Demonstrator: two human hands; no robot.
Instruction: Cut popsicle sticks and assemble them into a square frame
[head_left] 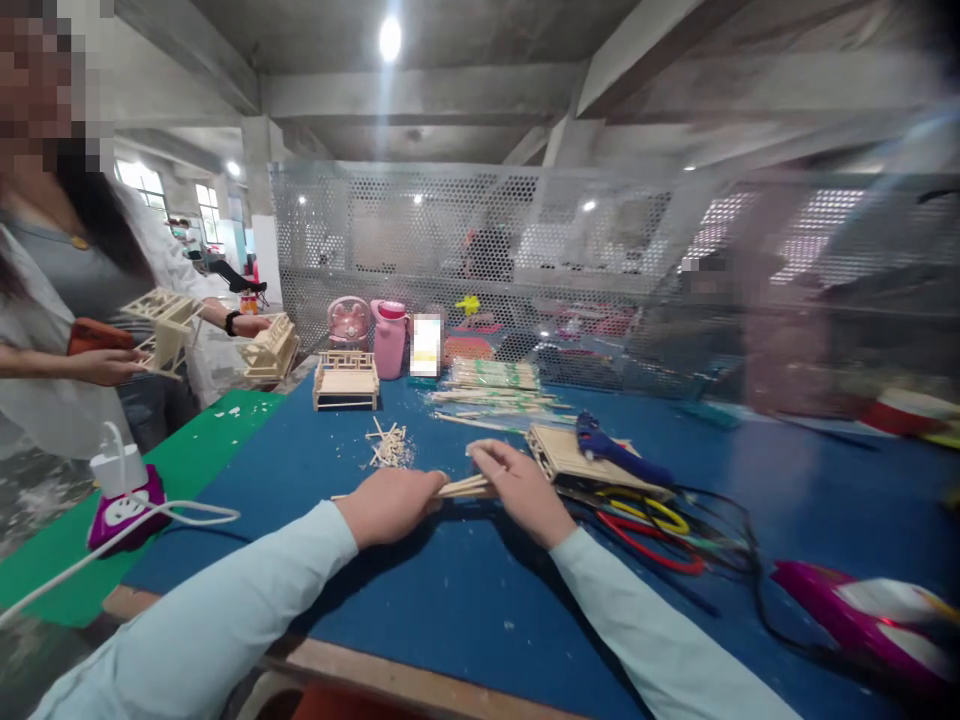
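My left hand [397, 503] is closed around thin wooden sticks [466, 487], whose one end pokes out past its wrist side. At their other end, the fingers of my right hand [521, 488] close on the same sticks, the thumb and forefinger raised a little. Both hands are just above the blue tabletop [450, 610]. Behind my left hand lies a small heap of short stick pieces [390, 445]. To the right of my right hand, a blue glue gun [619, 455] rests on a flat wooden piece [551, 455].
A small wooden stick model [346, 380], a pink jug [389, 340] and bundled sticks [495, 375] stand or lie farther back. Cables and pliers-like coloured handles [652, 535] lie right, near a purple power strip [862, 610]. At left, a person holds two stick models [169, 325].
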